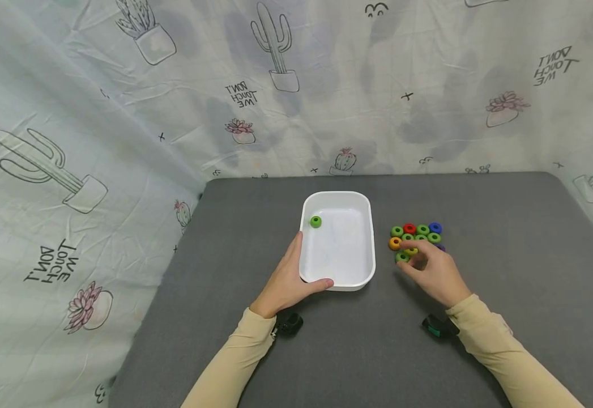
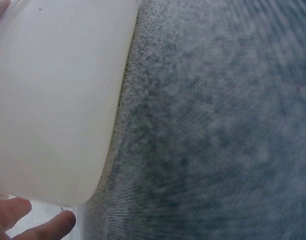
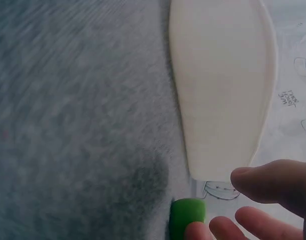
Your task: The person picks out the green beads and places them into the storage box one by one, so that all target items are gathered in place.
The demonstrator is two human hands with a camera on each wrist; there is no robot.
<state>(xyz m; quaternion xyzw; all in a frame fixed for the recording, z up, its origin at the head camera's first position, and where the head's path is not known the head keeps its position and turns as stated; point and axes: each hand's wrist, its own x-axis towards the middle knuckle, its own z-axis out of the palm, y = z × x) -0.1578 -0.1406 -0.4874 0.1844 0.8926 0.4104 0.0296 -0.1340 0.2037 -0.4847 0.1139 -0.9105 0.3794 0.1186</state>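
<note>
A white plastic tray (image 1: 337,281) stands on the grey table, with one green bead (image 1: 316,221) in its far left part. My left hand (image 1: 288,277) holds the tray by its near left corner, thumb at the near rim and fingers along the left side. To the right of the tray lies a group of ring-shaped beads: green, red (image 1: 409,228), blue (image 1: 435,227), orange (image 1: 395,243) and yellow. My right hand (image 1: 436,275) is over the near side of this group, thumb and forefinger apart around a green bead (image 1: 402,257). That hand hides some beads.
The grey table (image 1: 357,351) reaches back to a pale cloth (image 1: 316,113) printed with cacti, which hangs behind it and on the left. A dark wrist camera (image 1: 291,324) sits by the left wrist, another (image 1: 439,327) by the right.
</note>
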